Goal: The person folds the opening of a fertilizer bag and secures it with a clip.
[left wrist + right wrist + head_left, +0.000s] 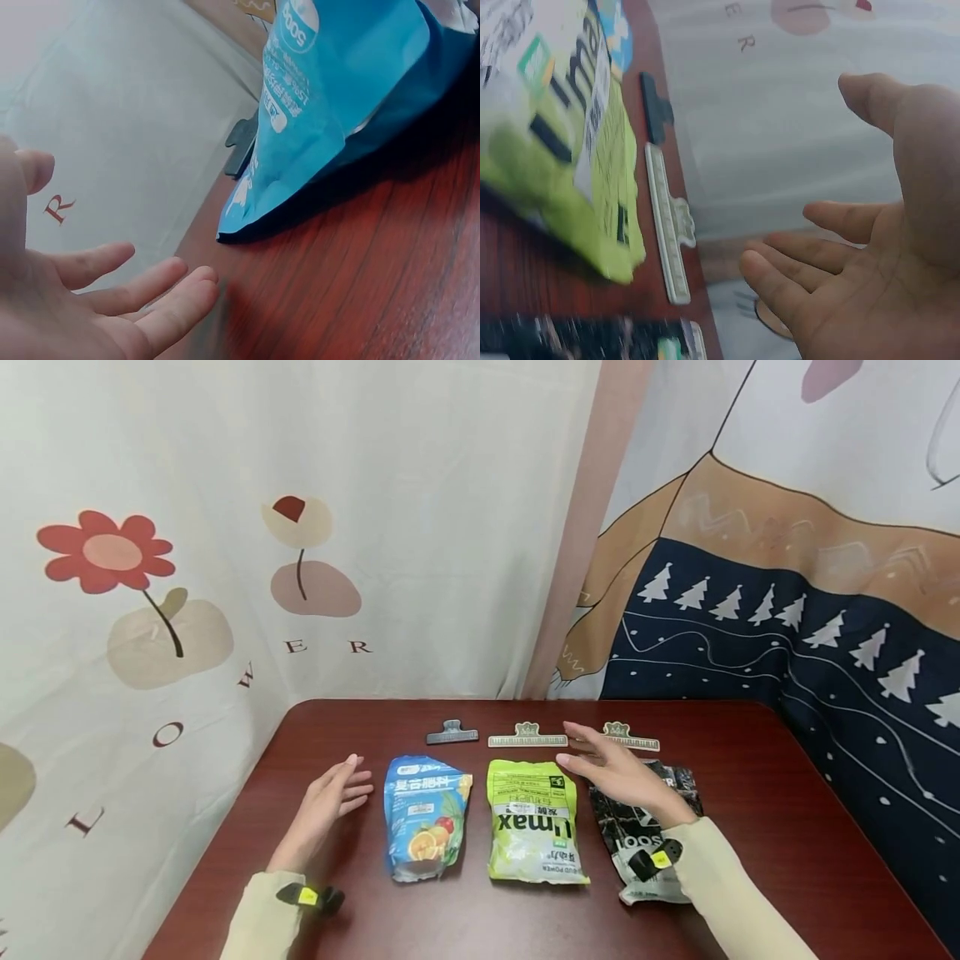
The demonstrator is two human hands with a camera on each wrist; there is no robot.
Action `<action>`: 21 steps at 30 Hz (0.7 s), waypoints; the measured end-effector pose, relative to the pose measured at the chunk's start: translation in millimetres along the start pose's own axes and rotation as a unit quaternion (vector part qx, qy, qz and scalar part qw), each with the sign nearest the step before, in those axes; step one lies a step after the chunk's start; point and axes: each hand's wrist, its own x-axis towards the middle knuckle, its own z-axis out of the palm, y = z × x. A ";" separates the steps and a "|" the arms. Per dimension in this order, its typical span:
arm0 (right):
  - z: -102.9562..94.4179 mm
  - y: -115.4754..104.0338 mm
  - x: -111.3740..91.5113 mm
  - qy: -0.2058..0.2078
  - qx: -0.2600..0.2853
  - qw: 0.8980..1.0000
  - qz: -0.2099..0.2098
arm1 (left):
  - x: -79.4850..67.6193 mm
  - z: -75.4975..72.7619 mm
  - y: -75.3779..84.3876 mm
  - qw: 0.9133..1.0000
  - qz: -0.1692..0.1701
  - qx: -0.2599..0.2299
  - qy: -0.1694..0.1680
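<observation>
Left of a blue pouch [426, 818] printed with fruit, my left hand [321, 810] hovers with its fingers extended and holds nothing. In the left wrist view the pouch [337, 97] is apart from the fingertips. A lime green bag [532, 827] lies in the middle of the row. My right hand [626, 774], also holding nothing, reaches over a black bag [626, 831] and hides part of it. Its fingertips overlap the left end of a pale sealing clip [637, 742]. Another pale clip [527, 740] and a dark grey clip [452, 734] lie behind the bags.
The bags and clips lie on a dark red-brown table [345, 910]. Behind its back edge hangs a white curtain [435, 527] with printed flowers and letters. A patterned cloth with trees and hills [750, 635] hangs at the right.
</observation>
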 end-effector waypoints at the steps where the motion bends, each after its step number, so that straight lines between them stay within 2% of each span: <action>1: 3.4 -2.1 2.5 -0.001 0.002 1.000 -0.001 | 0.2 0.1 -0.5 1.000 -0.003 -0.003 0.000; 10: 29.4 -19.8 17.2 -0.014 0.031 0.999 0.040 | 2.7 0.9 -3.4 0.999 -0.026 -0.023 -0.003; 17: 45.5 -27.7 27.2 -0.015 0.042 0.998 0.045 | 1.3 2.0 -8.1 0.999 -0.048 -0.024 -0.009; 21: 55.0 -31.9 32.2 -0.020 0.062 0.996 0.054 | 1.5 3.7 -10.9 0.999 -0.048 -0.023 -0.011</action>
